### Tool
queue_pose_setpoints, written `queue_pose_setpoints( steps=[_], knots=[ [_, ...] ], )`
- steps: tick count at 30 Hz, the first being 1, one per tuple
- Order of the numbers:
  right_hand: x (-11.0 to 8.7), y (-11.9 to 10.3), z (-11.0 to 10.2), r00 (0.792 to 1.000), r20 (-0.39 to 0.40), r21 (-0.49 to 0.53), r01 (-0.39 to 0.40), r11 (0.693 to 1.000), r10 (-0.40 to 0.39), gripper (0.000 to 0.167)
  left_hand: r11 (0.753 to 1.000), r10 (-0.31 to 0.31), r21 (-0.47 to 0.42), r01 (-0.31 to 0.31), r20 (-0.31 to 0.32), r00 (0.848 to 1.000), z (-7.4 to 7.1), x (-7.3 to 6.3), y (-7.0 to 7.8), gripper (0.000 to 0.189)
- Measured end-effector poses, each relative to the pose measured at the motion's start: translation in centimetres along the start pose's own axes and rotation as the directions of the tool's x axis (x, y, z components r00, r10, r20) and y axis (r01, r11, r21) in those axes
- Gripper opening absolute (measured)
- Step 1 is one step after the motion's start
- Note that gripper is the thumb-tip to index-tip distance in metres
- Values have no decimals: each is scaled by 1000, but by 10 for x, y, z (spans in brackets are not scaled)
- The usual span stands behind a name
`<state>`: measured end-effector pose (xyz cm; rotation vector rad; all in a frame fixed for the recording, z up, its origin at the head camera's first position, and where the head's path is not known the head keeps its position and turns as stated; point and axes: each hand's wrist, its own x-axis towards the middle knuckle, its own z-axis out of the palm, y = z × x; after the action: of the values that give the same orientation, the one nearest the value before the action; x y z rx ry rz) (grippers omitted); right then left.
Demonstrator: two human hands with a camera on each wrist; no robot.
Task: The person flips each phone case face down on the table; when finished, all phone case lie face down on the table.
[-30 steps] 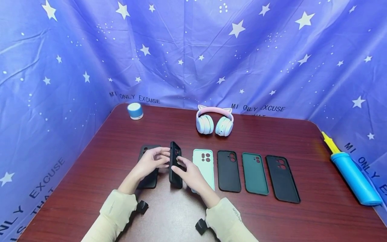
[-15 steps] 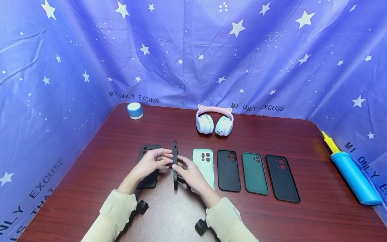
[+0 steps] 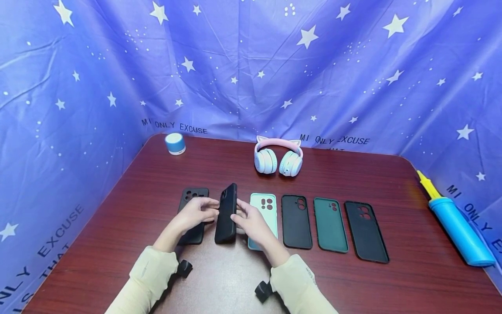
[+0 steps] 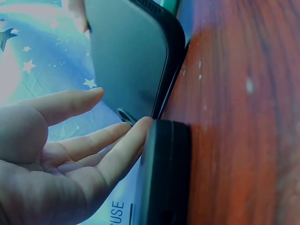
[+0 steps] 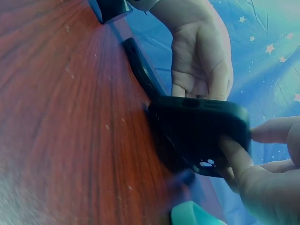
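A black phone case (image 3: 226, 213) stands tilted on its edge between my hands in the head view, its back outward. My right hand (image 3: 252, 221) pinches it by the right edge; in the right wrist view the fingers (image 5: 236, 157) reach inside the case and the thumb lies against its rim. My left hand (image 3: 197, 213) is at the left of the case, fingers extended. In the left wrist view its thumb is apart from the case, and I cannot tell whether the other fingertips touch it. Below the left hand lies another black phone case (image 3: 191, 235), partly covered.
To the right, a mint case (image 3: 263, 213), a black case (image 3: 296, 222), a dark green case (image 3: 331, 226) and another black case (image 3: 366, 231) lie in a row. Behind are cat-ear headphones (image 3: 278, 157) and a small blue-white cylinder (image 3: 175, 144). A blue pump (image 3: 460, 231) lies far right.
The black case has turned from showing its hollow inside, through edge-on, to showing its back. My right hand has shifted slightly right with it; the left has barely moved.
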<state>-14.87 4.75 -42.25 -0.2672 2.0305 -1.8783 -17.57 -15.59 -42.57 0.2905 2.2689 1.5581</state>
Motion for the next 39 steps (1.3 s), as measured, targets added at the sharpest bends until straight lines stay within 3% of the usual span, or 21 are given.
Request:
queue_pose_setpoints(
  steps=[8,14,27,33,39],
  knots=[
    [0,1,-4,999,-51,-173,-24,985,15,59,983,-22,178,37,-85,996,0,-2,5,42],
    [1,2,-3,994,-105,-415,-22,909,-24,58,973,-30,225,51,-97,995,-1,-3,6,43],
    [-1,1,-1,990,-132,-577,-41,816,-43,58,965,-35,252,66,-125,992,0,-3,8,42],
    [-1,0,0,991,-126,-582,-46,812,-34,59,958,-19,281,54,-125,992,0,-4,9,44],
    [-3,0,-3,992,-117,-556,-36,830,-35,61,948,-21,311,62,-132,991,0,-4,11,47]
  ],
)
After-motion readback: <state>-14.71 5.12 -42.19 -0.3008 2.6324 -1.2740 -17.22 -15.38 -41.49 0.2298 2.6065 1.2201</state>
